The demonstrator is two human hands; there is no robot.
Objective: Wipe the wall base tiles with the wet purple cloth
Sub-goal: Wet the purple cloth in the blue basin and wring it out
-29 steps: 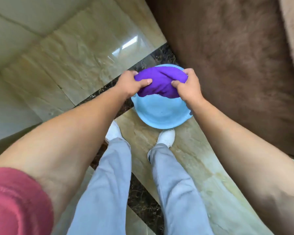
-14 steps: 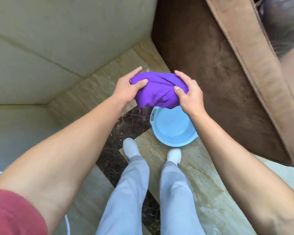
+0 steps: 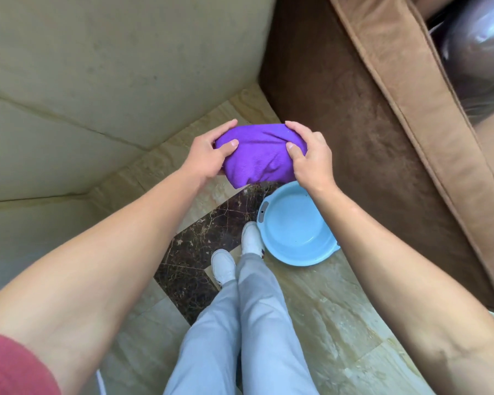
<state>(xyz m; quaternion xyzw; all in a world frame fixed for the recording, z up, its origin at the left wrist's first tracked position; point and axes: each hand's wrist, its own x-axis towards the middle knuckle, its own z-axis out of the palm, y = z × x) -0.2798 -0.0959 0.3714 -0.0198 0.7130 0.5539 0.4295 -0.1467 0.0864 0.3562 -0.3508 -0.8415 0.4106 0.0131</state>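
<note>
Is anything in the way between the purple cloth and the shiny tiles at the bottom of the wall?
Nothing visible. Both hands, left hand and right hand, hold the purple cloth up over the beige wall base tiles; the round light blue plastic basin sits aside.

Single wide-angle view from the head, facing steeply down and slightly forward. Close on both forearms reaching out from the lower corners, left hand [image 3: 208, 155] and right hand [image 3: 311, 158] near frame centre. Farther below: floor [image 3: 325, 323], legs, white shoes [image 3: 223, 265], blue basin [image 3: 294, 226]. Wall [image 3: 97, 81] upper left, brown sofa [image 3: 368, 124] upper right. Straight lines bowed toward edges.
</note>
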